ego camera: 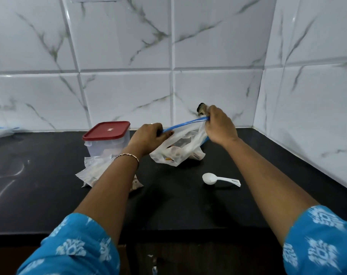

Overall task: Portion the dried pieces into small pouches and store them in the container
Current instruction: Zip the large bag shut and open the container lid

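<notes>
We see the large translucent plastic zip bag with a blue closure strip [178, 149] toward the back edge of the black countertop [39, 195], a little way from its back right corner, its bottom resting on the surface and its top lifted and stretched taut. Brownish dried pieces [175, 150] show dimly through its lower part. The left hand [148, 135] pinches the left end of the blue strip between thumb and curled fingers, and the right hand [220, 126] pinches the higher right end the same way, so the strip slants up to the right. Just left of the bag, also by the back edge, stands the clear square plastic container with a red lid [107, 139], lid on. In front of it lie small translucent pouches [93, 171], partly hidden under the left forearm; we cannot count them. A white plastic measuring spoon [218, 179] lies nearer the front edge, right of the bag, apart from it, bowl to the left. A thin gold bangle [127, 155] circles the left wrist. White marble-veined tiles [129, 92] rise behind the countertop.
</notes>
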### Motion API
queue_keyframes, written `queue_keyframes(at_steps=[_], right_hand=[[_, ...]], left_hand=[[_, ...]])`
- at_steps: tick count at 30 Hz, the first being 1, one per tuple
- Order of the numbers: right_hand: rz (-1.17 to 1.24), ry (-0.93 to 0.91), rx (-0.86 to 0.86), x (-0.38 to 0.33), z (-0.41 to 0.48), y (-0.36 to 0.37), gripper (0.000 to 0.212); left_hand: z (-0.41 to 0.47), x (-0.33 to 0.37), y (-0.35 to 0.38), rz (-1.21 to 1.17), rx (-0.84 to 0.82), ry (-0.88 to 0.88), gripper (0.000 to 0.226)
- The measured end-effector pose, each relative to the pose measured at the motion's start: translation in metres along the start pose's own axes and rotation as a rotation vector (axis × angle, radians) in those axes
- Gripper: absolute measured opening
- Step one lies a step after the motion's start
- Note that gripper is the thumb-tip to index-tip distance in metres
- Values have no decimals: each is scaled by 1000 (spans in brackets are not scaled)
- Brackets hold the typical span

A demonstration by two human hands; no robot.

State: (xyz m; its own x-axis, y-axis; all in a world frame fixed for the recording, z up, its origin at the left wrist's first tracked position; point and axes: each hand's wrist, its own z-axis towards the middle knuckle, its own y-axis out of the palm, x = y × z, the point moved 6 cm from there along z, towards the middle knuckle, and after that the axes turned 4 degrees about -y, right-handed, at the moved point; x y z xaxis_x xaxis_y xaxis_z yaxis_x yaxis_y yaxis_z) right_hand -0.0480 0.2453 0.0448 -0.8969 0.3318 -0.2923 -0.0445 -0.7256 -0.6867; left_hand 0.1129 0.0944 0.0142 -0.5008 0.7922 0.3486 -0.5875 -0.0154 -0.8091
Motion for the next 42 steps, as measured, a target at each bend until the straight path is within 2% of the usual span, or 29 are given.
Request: queue_keyframes(at_steps=[3, 5, 7, 9, 12, 14, 17, 19, 21, 24, 27, 30, 32, 35, 39, 42], right_hand=[[211, 247, -85, 19, 0, 2, 28], [380, 393, -108, 26, -3, 5, 21], [617, 524, -88, 27, -6, 6, 5], [896, 649, -125, 22, -12, 7, 4], [1154, 660, -229, 13, -15, 5, 12], [1266, 627, -272, 8, -15, 2, 10], [1402, 611, -250, 5, -14, -1, 8], [1440, 603, -193, 5, -11, -3, 10], [1416, 597, -108, 10, -9, -5, 14], [1308, 589, 64, 17, -6, -10, 20], [1072, 519, 172, 18, -4, -17, 24], [826, 463, 227, 13, 1, -24, 23], [689, 421, 238, 7, 4, -29, 20], [454, 324, 247, 1, 6, -37, 15], [196, 231, 224, -7, 2, -47, 27], [104, 201, 185, -10, 3, -47, 31]], left_hand=[[-3, -15, 8, -46, -121, -107, 41], [-4, -23, 14, -204, -184, -212, 34], [-3, -26, 13, -457, -170, -322, 25], [-2, -27, 6, -662, -84, -387, 19], [-3, -28, -1, -919, 69, -455, 22], [-5, -31, 0, -1069, 130, -508, 25], [-8, -38, 1, -1230, 127, -591, 33], [-9, -36, -3, -1334, 75, -595, 23], [-12, -30, -9, -1460, 13, -600, 17], [-15, -23, -21, -1580, -27, -563, 24], [-17, -21, -27, -1560, 24, -521, 18], [-19, -20, -32, -1512, 88, -466, 36], [-21, -15, -34, -1414, 81, -425, 40], [-21, -15, -39, -1120, 125, -390, 38], [-21, -28, -51, -684, 280, -396, 33], [-19, -28, -60, -505, 319, -393, 37]])
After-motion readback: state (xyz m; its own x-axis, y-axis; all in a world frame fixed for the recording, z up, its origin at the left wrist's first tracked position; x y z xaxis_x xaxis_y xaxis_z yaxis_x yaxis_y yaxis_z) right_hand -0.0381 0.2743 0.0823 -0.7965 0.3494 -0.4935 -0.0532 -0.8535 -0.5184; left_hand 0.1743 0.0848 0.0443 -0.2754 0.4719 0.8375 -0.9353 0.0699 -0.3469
